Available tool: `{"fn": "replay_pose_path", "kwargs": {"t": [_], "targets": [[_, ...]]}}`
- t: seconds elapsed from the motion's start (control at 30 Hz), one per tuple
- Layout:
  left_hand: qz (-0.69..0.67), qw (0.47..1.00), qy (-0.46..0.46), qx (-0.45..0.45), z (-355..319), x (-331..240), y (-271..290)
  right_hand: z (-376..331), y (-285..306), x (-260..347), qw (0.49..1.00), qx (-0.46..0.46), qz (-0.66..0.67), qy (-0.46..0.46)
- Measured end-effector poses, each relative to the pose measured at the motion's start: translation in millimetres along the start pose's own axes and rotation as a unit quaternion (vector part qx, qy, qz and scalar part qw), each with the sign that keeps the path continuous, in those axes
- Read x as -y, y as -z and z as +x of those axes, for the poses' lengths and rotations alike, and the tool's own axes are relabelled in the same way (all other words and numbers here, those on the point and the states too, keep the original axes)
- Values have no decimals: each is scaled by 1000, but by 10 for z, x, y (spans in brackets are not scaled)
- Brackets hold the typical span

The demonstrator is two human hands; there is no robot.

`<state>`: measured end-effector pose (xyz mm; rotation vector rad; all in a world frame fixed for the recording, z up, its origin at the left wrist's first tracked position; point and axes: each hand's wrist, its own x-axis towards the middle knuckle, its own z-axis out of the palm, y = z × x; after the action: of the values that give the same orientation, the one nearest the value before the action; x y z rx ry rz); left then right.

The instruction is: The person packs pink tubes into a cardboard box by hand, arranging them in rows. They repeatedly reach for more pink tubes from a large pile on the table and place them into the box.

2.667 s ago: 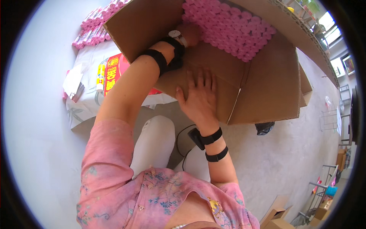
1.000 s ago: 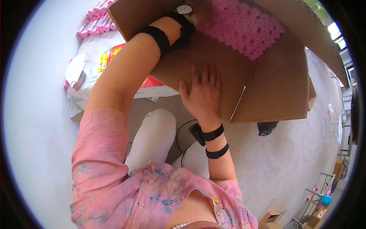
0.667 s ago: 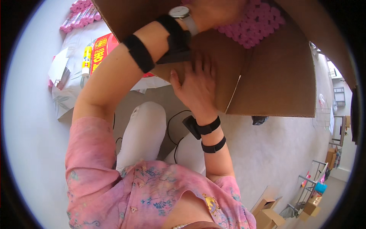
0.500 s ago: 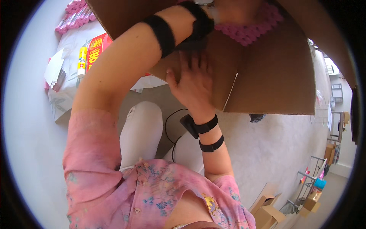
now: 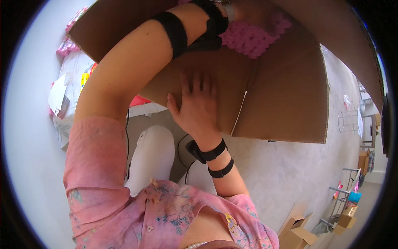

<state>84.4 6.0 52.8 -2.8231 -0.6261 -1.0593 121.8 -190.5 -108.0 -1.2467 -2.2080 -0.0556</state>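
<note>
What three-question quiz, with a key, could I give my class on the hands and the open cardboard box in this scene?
1. True or false: the right hand lies with its fingers extended against the cardboard box.
2. Multiple choice: the watch strap sits next to A) the right hand, B) the left hand, C) neither.
3. Fill in: the round pieces packed inside the box are ____ in colour.

Key: 1. True. 2. B. 3. Pink.

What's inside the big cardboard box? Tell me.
Closely packed pink round-ended items. The left hand covers part of them, and whatever lies beneath them is hidden.
</note>
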Motion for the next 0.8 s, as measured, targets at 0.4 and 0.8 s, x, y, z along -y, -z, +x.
{"fn": "replay_pose_path", "kwargs": {"t": [0.4, 0.8], "targets": [[99, 994, 38, -26, -90, -56, -1, -53, -28, 7, 1000, -2, 26, 7], [54, 994, 64, -65, -85, -21, -193, -89, -24, 6, 999, 40, -12, 23]]}}
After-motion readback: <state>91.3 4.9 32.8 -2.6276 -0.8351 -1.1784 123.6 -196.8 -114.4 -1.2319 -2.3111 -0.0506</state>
